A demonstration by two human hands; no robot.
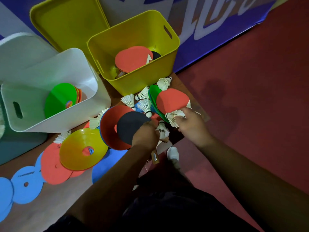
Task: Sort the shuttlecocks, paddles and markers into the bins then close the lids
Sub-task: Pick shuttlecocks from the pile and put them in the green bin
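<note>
Black-faced paddle (129,127) lay over a red marker disc (108,128) near the surface's (55,206) edge, with the left hand (144,135) closed round its neck. The right hand (192,126) pinched a white shuttlecock (174,117) beside the red paddle (172,99). Risk judged: lifting either item could knock the loose shuttlecock (162,130) between the hands off the edge, or crush the held feathers.

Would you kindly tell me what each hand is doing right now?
Left hand: grips the black paddle.
Right hand: holds a shuttlecock.
</note>
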